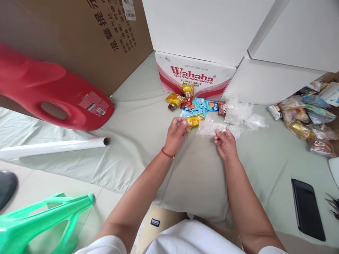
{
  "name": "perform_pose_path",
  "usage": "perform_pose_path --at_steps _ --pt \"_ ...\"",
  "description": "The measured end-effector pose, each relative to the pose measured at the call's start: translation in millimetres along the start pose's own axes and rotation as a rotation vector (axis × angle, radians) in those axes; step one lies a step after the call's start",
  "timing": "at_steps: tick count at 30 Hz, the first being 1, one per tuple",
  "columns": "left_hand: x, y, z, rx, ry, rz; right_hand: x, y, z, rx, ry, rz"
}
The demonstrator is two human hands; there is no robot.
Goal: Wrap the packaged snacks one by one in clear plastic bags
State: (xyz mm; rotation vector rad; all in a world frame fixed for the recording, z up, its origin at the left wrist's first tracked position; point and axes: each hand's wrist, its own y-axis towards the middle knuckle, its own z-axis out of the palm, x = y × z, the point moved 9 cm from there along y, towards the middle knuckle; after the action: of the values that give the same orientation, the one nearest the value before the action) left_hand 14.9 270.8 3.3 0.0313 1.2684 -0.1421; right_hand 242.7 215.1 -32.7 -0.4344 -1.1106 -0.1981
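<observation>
My right hand (pixel 224 141) pinches a crumpled clear plastic bag (pixel 209 127) that lies low over the cloth. To its left, my left hand (pixel 177 135) has its fingers curled in beside a yellow snack packet (pixel 195 120); whether anything is between the fingertips is too small to tell. Behind the hands is a pile of small packets: blue ones (pixel 201 106), a red one (pixel 187 103) and more yellow ones (pixel 175 98). More crumpled clear bags (pixel 238 112) lie right of the pile.
A Wahaha carton (pixel 194 76) stands behind the pile. On the left are a red jug (pixel 60 95), a white roll (pixel 55 147) and a green stool (pixel 47 218). At right are heaped snack packets (pixel 307 113) and a black phone (pixel 308 210).
</observation>
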Motion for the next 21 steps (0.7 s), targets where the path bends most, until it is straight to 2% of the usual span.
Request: perform_pose_path --at_steps 2,4,7,9,11,13,14,16,18,21 --pt "20.8 -18.1 -2.3 0.086 0.026 -0.037 -2.1 -1.6 2.9 -0.033 -0.003 -0.016" --pt "33.9 -25.9 2.7 0.147 0.089 -0.066 -9.6 -6.4 10.1 -0.026 -0.024 0.004" --pt "41.2 -22.9 10.0 0.202 0.098 -0.107 -24.8 -14.5 23.4 0.053 -0.102 0.068" --pt "42.1 -17.9 7.9 0.197 0.069 -0.133 -27.3 -17.5 25.8 0.084 -0.191 0.06" --pt "41.7 -14.5 1.2 0.163 0.055 -0.145 -8.9 -19.1 19.5 0.022 -0.339 -0.12" --pt "41.4 -13.9 -4.0 0.136 0.048 -0.151 25.4 -29.5 19.0 -0.049 -0.55 -0.452" --pt "41.8 -14.5 -4.6 0.137 0.054 -0.159 39.4 -38.5 26.1 -0.037 -0.667 -0.617" --pt "42.2 -16.1 -2.7 0.154 0.068 -0.174 48.9 -55.9 49.7 0.097 -0.886 -0.843" --pt "40.9 -16.9 0.8 0.175 0.068 -0.171 41.1 -68.0 70.5 0.252 -1.037 -0.928" --pt "38.3 -16.4 3.0 0.183 0.048 -0.147 27.4 -73.7 82.0 0.332 -1.079 -0.917"
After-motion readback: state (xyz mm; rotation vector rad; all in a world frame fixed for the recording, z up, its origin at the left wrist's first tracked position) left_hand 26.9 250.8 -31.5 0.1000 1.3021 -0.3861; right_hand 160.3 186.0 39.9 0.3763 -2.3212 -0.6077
